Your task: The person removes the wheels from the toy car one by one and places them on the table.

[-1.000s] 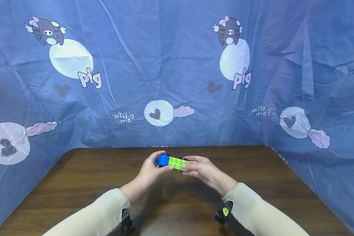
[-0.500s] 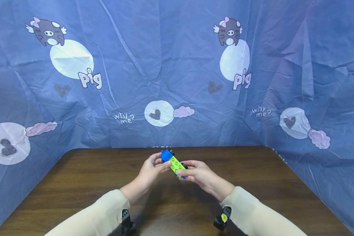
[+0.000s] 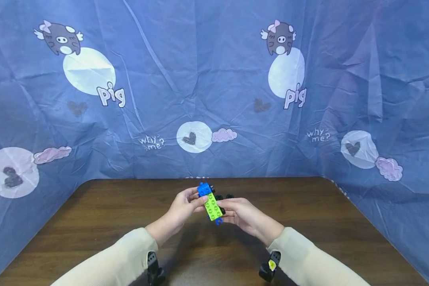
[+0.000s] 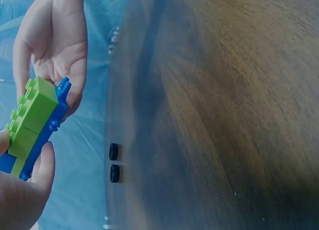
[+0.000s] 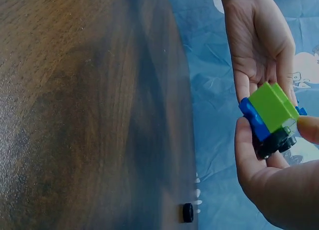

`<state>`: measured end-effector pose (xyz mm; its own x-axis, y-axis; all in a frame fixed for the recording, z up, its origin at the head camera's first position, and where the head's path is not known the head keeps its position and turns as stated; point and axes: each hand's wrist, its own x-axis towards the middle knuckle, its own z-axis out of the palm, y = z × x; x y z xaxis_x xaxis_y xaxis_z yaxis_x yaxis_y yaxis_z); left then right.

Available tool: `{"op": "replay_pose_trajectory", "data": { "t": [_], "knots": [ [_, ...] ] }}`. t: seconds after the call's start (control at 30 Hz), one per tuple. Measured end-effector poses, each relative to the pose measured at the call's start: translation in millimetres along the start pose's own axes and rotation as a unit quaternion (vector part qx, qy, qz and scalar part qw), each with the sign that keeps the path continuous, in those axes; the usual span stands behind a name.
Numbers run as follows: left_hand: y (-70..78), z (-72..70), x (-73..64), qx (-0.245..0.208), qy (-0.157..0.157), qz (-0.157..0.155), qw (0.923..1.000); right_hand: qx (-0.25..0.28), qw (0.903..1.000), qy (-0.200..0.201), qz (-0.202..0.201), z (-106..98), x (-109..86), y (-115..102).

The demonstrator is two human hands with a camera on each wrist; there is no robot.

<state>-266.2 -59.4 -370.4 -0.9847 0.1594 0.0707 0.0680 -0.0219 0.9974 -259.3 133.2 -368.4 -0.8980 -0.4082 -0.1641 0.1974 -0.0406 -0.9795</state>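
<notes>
A toy brick car is held up above the table between both hands in the head view. It has a lime-green studded top (image 3: 213,207), a blue brick (image 3: 204,190) at its far end and a blue base (image 4: 56,115). My left hand (image 3: 180,208) grips it from the left, thumb against the green brick's side. My right hand (image 3: 250,216) pinches its right side near the lower end, by a black wheel (image 5: 271,142). The left wrist view shows no wheels along the side facing it. The palm side of the left hand (image 5: 259,45) shows in the right wrist view.
Two loose black wheels (image 4: 114,162) stand on the brown wooden table (image 3: 111,222) near its far edge, just beyond the right hand. A blue printed cloth (image 3: 214,87) hangs behind the table and along its sides. Each sleeve carries a black wrist camera (image 3: 268,268).
The car has turned from lying nearly crosswise to pointing steeply down toward the person. The right hand has shifted slightly lower, and the two loose wheels behind it have come into sight.
</notes>
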Motion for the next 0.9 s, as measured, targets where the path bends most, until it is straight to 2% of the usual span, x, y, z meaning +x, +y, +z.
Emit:
{"op": "replay_pose_trajectory", "data": {
  "t": [0.33, 0.6, 0.73, 0.8, 0.9],
  "knots": [
    [1.9, -4.2, -1.7, 0.010, -0.021, -0.018, 0.9996, -0.010, 0.9997, 0.006, 0.022, -1.3, 0.0, -1.9],
    [3.4, -5.4, -3.8, 0.023, -0.044, -0.009, 0.9987, 0.012, 0.9994, 0.027, 0.018, 3.8, 0.9, -0.1],
    [4.0, -4.2, -5.3, 0.022, -0.040, -0.025, 0.9987, 0.036, 0.9991, 0.017, 0.012, 5.0, 2.4, 1.1],
    [3.4, -4.3, -5.1, 0.026, -0.050, -0.033, 0.9979, 0.044, 0.9990, 0.008, 0.009, 5.4, 2.8, 1.5],
    [1.6, -5.7, -4.3, 0.048, -0.071, -0.028, 0.9959, 0.060, 0.9981, -0.009, 0.005, 6.2, 3.3, 1.8]
  ]
}}
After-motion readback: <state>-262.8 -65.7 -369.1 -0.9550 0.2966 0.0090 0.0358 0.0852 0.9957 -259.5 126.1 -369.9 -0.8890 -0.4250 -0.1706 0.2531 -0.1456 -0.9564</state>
